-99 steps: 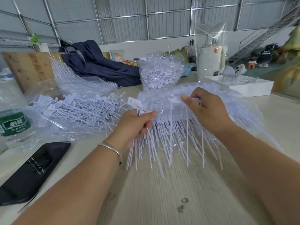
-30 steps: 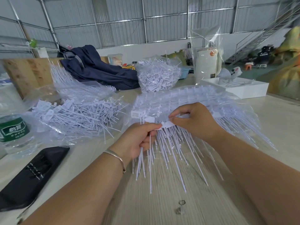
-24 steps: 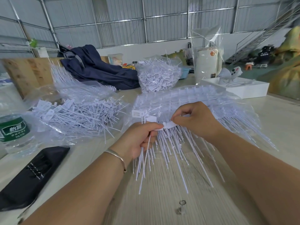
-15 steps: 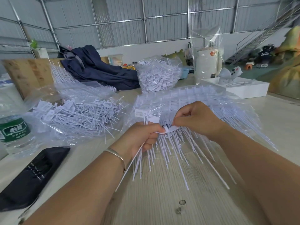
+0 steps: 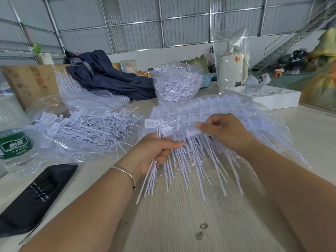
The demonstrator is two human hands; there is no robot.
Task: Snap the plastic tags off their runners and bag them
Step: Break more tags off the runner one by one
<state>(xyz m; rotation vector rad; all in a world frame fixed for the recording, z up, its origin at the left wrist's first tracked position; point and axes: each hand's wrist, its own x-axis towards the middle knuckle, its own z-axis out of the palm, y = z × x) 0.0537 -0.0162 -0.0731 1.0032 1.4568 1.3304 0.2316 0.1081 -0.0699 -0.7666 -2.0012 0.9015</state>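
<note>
A wide stack of white tag runners (image 5: 214, 111) lies on the table inside clear plastic, its long thin tails fanning toward me. My left hand (image 5: 154, 153) grips a bundle of snapped-off tags (image 5: 152, 171), their flat heads sticking up above my fingers and their tails hanging below. My right hand (image 5: 225, 131) pinches a tag head (image 5: 192, 132) at the near edge of the runner stack, just right of the left hand. To the left an open clear bag (image 5: 78, 128) holds a loose pile of separated tags.
A full bag of tags (image 5: 176, 86) stands at the back centre beside a dark blue garment (image 5: 109, 79). A water bottle (image 5: 14, 146) and a black pouch (image 5: 34, 197) lie at the left. A white tray (image 5: 278, 99) sits at the right.
My right hand has shifted slightly right along the runner and pinches another tag head. The bundle in my left hand has swung, its tails now hanging lower and further left.
</note>
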